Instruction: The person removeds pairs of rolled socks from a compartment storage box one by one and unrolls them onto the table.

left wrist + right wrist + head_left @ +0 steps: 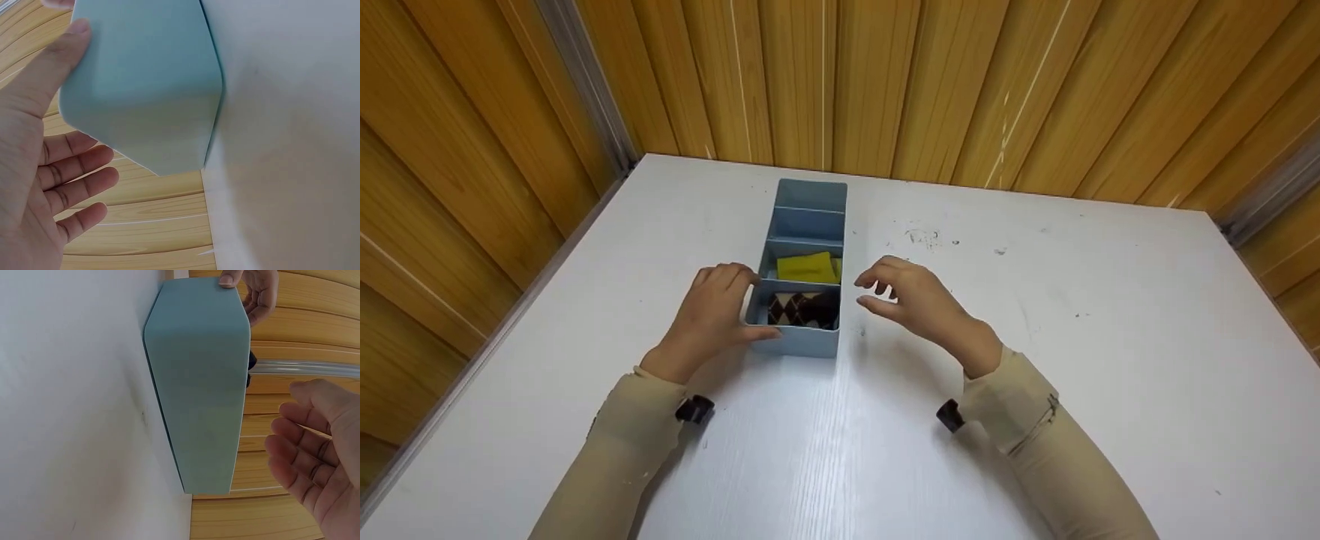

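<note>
A long blue-grey organizer box [802, 343], split into several compartments, stands on the white table. My left hand [706, 319] holds its near left corner, the thumb against the near wall and the index finger at the left rim. The other left fingers hang beside the box in the left wrist view. In the nearest compartment lies a folded brown and beige argyle cloth [791, 307]. Behind it, a folded yellow cloth [806, 268] fills much of another compartment. My right hand [919, 300] hovers just right of the box, its fingers loosely bent with nothing between them.
The two far compartments of the box show bare walls. Dark scuff marks [924, 238] dot the white table [1072, 315] to the right. Wood-panelled walls [870, 90] rise behind the table and at its left. Each sleeve has a black wrist camera below it.
</note>
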### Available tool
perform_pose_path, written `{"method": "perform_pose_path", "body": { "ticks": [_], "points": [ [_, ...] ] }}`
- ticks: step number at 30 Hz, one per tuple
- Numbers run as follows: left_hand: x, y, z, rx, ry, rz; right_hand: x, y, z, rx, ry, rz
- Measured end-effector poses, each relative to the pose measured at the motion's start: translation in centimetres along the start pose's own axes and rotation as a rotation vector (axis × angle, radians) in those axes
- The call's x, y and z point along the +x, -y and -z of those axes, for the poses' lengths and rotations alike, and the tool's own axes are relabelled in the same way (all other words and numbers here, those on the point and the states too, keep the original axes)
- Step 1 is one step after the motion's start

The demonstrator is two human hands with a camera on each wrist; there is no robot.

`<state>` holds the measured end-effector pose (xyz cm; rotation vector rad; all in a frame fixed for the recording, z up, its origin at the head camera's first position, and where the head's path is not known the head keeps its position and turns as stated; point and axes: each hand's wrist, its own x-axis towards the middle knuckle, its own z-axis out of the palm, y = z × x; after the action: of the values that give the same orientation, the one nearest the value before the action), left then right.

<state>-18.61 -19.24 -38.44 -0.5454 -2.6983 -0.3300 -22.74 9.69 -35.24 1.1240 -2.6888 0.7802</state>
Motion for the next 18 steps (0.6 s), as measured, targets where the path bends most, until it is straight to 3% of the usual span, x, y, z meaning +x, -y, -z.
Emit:
{"method": "perform_pose_path", "body": {
  "ticks": [5,12,18],
  "points": [
    [0.0,0.1,0.0,0.024,0.003,-0.008,1.3,1.2,-0.1,-0.019,0.036,0.010],
    [0.0,0.1,0.1,0.014,0.030,0.019,3.1,2.8,-0.6,-0.064,0.160,-0.050],
    [0.1,0.2,0.1,-0.011,0.030,0.015,4.2,3.7,-1.3,-0.100,0.203,-0.079]
  ]
}}
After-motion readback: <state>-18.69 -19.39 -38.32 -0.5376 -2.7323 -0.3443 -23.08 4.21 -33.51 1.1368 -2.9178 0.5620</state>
